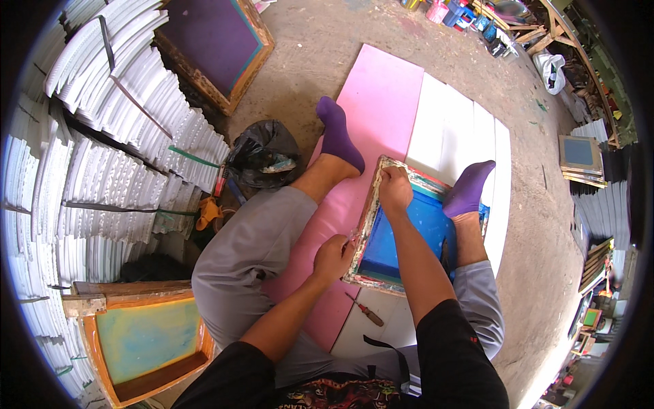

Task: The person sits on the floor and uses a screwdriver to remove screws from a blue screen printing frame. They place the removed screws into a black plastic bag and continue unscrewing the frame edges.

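A screen-printing frame (370, 219) with a worn, paint-stained wooden border and blue mesh lies tilted between my legs, on pink and white boards. My right hand (395, 193) is closed at the frame's far left corner, its fingertips pressed together at the border. Beside the near left edge my left hand (332, 259) is closed too, knuckles up, close to the wood. What either hand pinches is too small or hidden to name. A screwdriver (368, 312) with a brown handle rests on the boards just below the frame. My right foot (469, 189), in a purple sock, touches the frame's right side.
Tall stacks of white sheets (102, 194) line the left. Other wooden screen frames stand at upper left (235, 95) and lower left (204, 344). A black plastic bag (262, 153) sits by my left leg. Paint containers (449, 13) and smaller frames (581, 155) are at the right.
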Available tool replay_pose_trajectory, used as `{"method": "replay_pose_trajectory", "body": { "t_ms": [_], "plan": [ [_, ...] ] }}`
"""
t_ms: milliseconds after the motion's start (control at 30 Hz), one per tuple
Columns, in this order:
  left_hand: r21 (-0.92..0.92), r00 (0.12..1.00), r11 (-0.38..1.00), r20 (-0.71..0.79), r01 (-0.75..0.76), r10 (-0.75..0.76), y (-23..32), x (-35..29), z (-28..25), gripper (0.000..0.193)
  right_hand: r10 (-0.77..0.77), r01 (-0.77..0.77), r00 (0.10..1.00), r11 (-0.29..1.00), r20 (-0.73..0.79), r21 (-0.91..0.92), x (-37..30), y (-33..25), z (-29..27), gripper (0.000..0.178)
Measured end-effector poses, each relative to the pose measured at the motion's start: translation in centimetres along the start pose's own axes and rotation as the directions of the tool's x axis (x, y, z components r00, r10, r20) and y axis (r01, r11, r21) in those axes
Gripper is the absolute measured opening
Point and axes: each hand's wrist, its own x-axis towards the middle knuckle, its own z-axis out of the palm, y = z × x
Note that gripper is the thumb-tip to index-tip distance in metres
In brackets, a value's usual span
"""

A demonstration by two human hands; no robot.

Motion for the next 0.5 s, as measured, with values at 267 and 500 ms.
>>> {"method": "replay_pose_trajectory", "body": {
  "t_ms": [267, 500],
  "plan": [
    [-0.037, 0.999, 0.999, -0.025, -0.037, 0.037, 0.3, -0.1, 0.0, 0.025, 0.095, -0.094, 0.995, 0.989, -0.003, 0.111, 1.1, -0.3, 1.8, 0.021],
    [-0.015, 1.000, 1.000, -0.016, -0.006, 0.006, -0.6, -0.1, 0.6, 0.024, 0.228, -0.225, 0.973, 0.926, 0.027, 0.304, 1.6, 2.1, 1.0, 0.027]
  ]
}}
